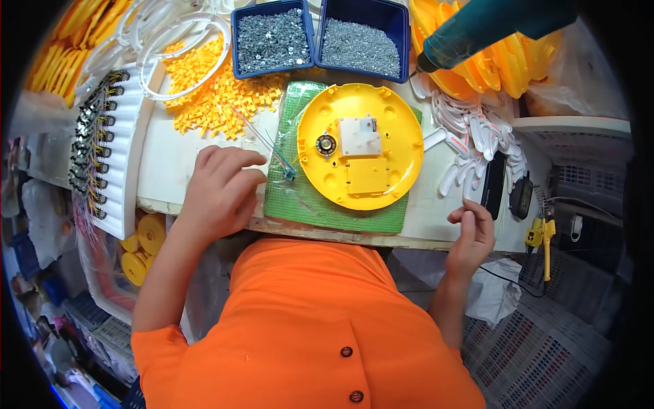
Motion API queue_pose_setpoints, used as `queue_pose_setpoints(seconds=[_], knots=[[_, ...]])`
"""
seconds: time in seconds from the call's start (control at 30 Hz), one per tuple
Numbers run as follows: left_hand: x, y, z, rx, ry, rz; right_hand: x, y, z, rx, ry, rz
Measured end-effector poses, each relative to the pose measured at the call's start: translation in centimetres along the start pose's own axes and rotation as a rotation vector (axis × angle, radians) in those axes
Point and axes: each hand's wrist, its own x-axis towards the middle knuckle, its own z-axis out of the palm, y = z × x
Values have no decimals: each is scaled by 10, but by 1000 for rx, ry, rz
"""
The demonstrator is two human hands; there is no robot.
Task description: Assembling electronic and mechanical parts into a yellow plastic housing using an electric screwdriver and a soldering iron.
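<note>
A round yellow plastic shell (405, 143) lies inside-up on a green mat (279, 204). Fixed in it are a white gearbox-like block (357, 140), a small round speaker-like part (325, 144) and a yellow rectangular cover (368, 176). My left hand (228, 184) hovers at the mat's left edge, its bent fingers apart, holding nothing that I can see. Just beyond its fingertips, thin wires run to a small green part (289, 172). Past the table's front edge on the right, my right hand (475, 235) has curled fingers, thumb against them; anything inside is hidden.
Two blue bins (240, 68) of small metal screws stand at the back. Yellow bits (225, 102) and clear rings (146, 75) lie left, beside a white foam tray (129, 170) with wired parts. A teal power driver (470, 34) hangs upper right, above white handle-shaped pieces (477, 136).
</note>
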Motion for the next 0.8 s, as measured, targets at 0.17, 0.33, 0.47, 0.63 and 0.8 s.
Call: queue_pose_setpoints(seconds=[0.17,0.33,0.47,0.63,0.8], knots=[[39,8,-17,-75,37,-61,22,32,-95,305,257,302],[66,-7,-7,-27,-289,80,5,61,-200,554,452,502],[48,1,-17,97,-226,57,7,62,-191,514,583,547],[44,9,-28,257,-178,104,25,48,-208,351,764,403],[45,13,-35,318,-122,101,60,54,-225,-106,852,174]])
